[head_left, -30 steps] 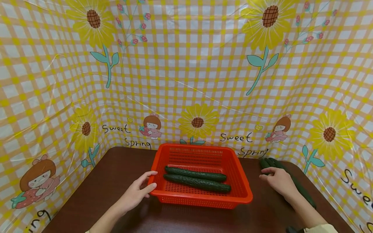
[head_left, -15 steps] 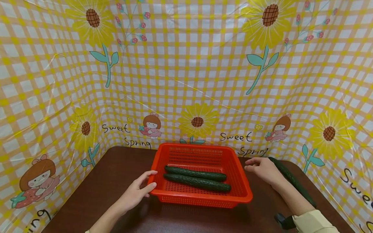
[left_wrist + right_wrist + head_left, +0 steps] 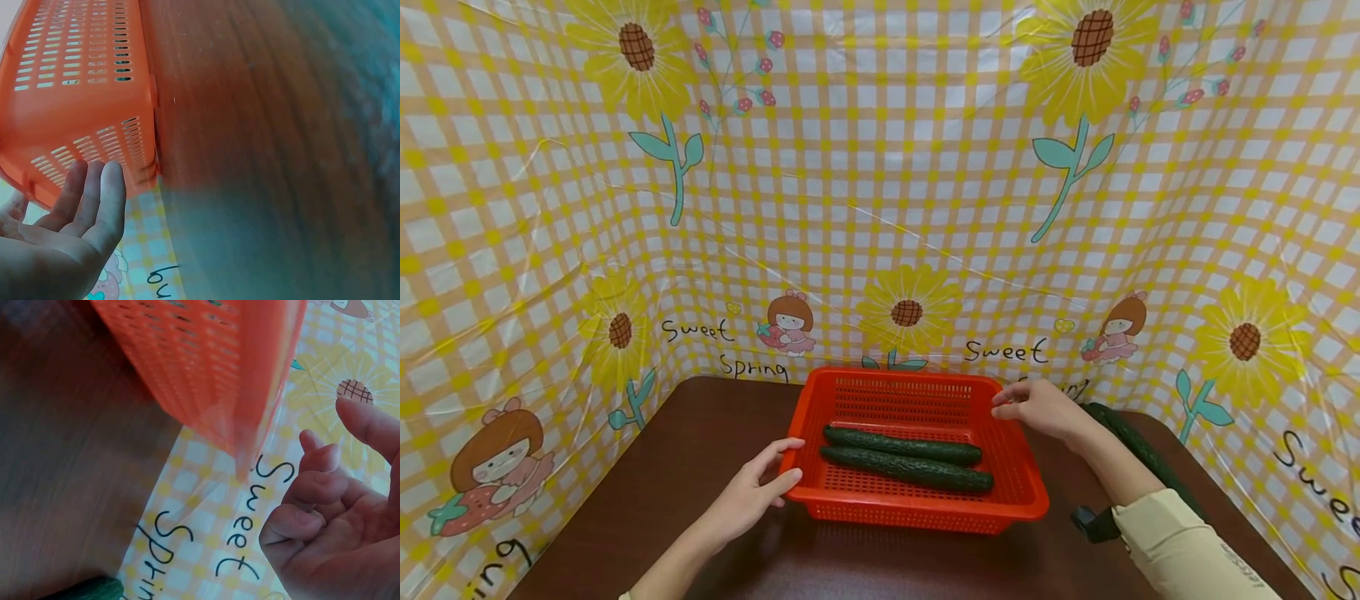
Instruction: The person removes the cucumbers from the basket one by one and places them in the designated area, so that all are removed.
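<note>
A red plastic basket [image 3: 917, 502] with slotted walls stands on the dark brown table. Two cucumbers [image 3: 902, 468] lie side by side in it. My left hand [image 3: 748, 492] grips the basket's left rim, thumb and forefinger on top; in the left wrist view several fingers [image 3: 112, 187] rest against the outer wall. My right hand [image 3: 1048, 410] hovers over the basket's back right corner with nothing in it. In the right wrist view its fingers [image 3: 312, 487] are loosely bent and the thumb stands away. More cucumbers [image 3: 1138, 446] lie at the table's right edge, partly hidden by the right arm.
A yellow checked cloth [image 3: 880, 208] with sunflowers and lettering rises behind and on both sides of the table [image 3: 715, 425]. A black device [image 3: 1093, 523] is at the right wrist, just right of the basket.
My right hand has moved left and up from the cucumbers at the right to the basket's back right corner, empty throughout. The left hand, the basket and its two cucumbers have stayed put.
</note>
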`<state>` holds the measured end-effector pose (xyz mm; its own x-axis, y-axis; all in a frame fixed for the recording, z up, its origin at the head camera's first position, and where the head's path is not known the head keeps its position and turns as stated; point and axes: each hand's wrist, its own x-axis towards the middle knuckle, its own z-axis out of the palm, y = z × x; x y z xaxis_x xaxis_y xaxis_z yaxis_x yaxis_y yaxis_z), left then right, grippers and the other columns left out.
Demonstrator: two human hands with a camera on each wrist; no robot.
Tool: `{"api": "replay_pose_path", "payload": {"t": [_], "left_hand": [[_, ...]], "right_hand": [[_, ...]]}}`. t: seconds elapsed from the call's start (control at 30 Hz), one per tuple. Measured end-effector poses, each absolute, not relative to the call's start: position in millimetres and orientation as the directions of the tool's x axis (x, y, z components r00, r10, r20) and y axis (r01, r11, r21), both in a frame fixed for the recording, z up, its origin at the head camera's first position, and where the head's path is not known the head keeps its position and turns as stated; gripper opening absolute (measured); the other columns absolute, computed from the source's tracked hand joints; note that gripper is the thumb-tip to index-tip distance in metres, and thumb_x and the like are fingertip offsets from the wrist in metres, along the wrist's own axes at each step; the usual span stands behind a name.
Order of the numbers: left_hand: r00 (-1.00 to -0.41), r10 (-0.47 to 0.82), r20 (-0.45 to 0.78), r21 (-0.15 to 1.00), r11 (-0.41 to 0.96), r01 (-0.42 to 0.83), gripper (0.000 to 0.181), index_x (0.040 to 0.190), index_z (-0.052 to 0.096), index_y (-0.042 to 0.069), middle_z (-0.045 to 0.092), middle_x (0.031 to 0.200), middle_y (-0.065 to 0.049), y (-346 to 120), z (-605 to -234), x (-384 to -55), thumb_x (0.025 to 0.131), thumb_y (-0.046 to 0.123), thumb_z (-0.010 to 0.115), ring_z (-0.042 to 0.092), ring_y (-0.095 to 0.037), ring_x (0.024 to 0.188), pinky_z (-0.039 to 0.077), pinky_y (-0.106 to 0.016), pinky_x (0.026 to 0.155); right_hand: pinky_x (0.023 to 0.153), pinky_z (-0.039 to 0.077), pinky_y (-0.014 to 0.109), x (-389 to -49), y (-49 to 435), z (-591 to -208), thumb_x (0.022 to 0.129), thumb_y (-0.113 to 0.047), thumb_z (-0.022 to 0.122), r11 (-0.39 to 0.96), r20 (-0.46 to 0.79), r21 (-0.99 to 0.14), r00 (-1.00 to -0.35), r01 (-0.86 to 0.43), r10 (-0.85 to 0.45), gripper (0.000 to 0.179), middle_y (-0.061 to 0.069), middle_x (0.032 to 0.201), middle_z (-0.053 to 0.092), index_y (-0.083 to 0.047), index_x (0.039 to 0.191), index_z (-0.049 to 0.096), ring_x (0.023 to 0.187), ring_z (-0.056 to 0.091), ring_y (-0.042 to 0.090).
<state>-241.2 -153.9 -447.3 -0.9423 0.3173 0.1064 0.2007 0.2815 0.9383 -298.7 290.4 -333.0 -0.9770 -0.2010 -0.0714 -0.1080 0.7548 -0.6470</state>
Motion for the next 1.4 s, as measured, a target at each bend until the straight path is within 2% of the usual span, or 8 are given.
{"api": "replay_pose_path", "payload": {"t": [0.2, 0.23, 0.33, 0.4, 0.47, 0.9, 1.23, 1.4], "left_hand": [[-0.943, 0.314, 0.108, 0.938, 0.282, 0.201, 0.047, 0.144, 0.049, 0.017, 0.058, 0.123, -0.017, -154, -447, -241, 0.100, 0.025, 0.063, 0.060, -0.024, 0.095, 0.056, -0.033, 0.074], [-0.943, 0.314, 0.108, 0.937, 0.284, 0.202, 0.047, 0.144, 0.049, 0.017, 0.058, 0.123, -0.016, -154, -447, -241, 0.100, 0.025, 0.063, 0.060, -0.024, 0.095, 0.056, -0.033, 0.074], [-0.942, 0.315, 0.112, 0.935, 0.287, 0.207, 0.047, 0.144, 0.049, 0.018, 0.058, 0.121, -0.016, -154, -447, -241, 0.100, 0.026, 0.063, 0.061, -0.024, 0.095, 0.056, -0.033, 0.074], [-0.942, 0.315, 0.113, 0.935, 0.286, 0.208, 0.047, 0.144, 0.050, 0.018, 0.058, 0.121, -0.016, -154, -447, -241, 0.100, 0.027, 0.063, 0.061, -0.024, 0.095, 0.056, -0.034, 0.074], [-0.943, 0.313, 0.112, 0.935, 0.289, 0.207, 0.047, 0.144, 0.050, 0.018, 0.058, 0.121, -0.016, -154, -447, -241, 0.100, 0.026, 0.063, 0.060, -0.024, 0.095, 0.056, -0.034, 0.074], [-0.943, 0.314, 0.109, 0.934, 0.291, 0.205, 0.047, 0.144, 0.049, 0.018, 0.058, 0.123, -0.016, -154, -446, -240, 0.100, 0.026, 0.063, 0.060, -0.024, 0.094, 0.056, -0.033, 0.074], [-0.944, 0.309, 0.112, 0.929, 0.305, 0.210, 0.046, 0.144, 0.049, 0.017, 0.058, 0.123, -0.016, -154, -447, -240, 0.100, 0.025, 0.063, 0.060, -0.024, 0.096, 0.056, -0.033, 0.074], [-0.945, 0.308, 0.111, 0.929, 0.307, 0.209, 0.046, 0.144, 0.049, 0.017, 0.058, 0.122, -0.016, -154, -446, -241, 0.100, 0.025, 0.062, 0.060, -0.024, 0.094, 0.056, -0.034, 0.075]], "right_hand": [[0.093, 0.049, 0.052, -316, 279, -331, 0.096, -0.032, 0.068, 0.753, -0.118, -0.649, -0.965, -0.104, -0.234, 0.041, 0.022, 0.140, 0.053, -0.004, 0.127, 0.066, 0.122, 0.054, 0.039], [0.089, 0.050, 0.050, -319, 277, -331, 0.096, -0.032, 0.068, 0.751, -0.129, -0.653, -0.964, -0.094, -0.233, 0.042, 0.020, 0.134, 0.057, -0.004, 0.128, 0.066, 0.109, 0.059, 0.036], [0.066, 0.048, 0.037, -328, 271, -329, 0.096, -0.030, 0.067, 0.741, -0.171, -0.668, -0.957, -0.063, -0.234, 0.044, 0.008, 0.086, 0.066, -0.004, 0.131, 0.064, 0.064, 0.053, 0.021], [0.054, 0.037, 0.030, -333, 269, -328, 0.097, -0.028, 0.067, 0.725, -0.196, -0.687, -0.950, -0.043, -0.243, 0.044, -0.003, 0.058, 0.050, -0.002, 0.132, 0.063, 0.048, 0.031, 0.013], [0.049, 0.029, 0.028, -337, 267, -326, 0.097, -0.026, 0.066, 0.712, -0.216, -0.702, -0.943, -0.030, -0.253, 0.043, -0.007, 0.048, 0.034, -0.002, 0.132, 0.063, 0.044, 0.021, 0.010], [0.048, 0.028, 0.025, -360, 250, -334, 0.094, -0.027, 0.071, 0.699, -0.263, -0.714, -0.908, -0.044, -0.326, 0.044, -0.008, 0.055, 0.051, -0.003, 0.131, 0.066, 0.042, 0.020, 0.007], [0.047, 0.025, 0.024, -370, 239, -356, 0.094, -0.021, 0.071, 0.671, -0.311, -0.741, -0.883, -0.005, -0.350, 0.039, -0.006, 0.051, 0.040, -0.002, 0.128, 0.068, 0.044, 0.019, 0.008], [0.049, 0.028, 0.023, -373, 237, -366, 0.093, -0.020, 0.071, 0.659, -0.338, -0.752, -0.877, 0.033, -0.342, 0.037, -0.004, 0.063, 0.054, -0.003, 0.126, 0.069, 0.047, 0.024, 0.009]]}}
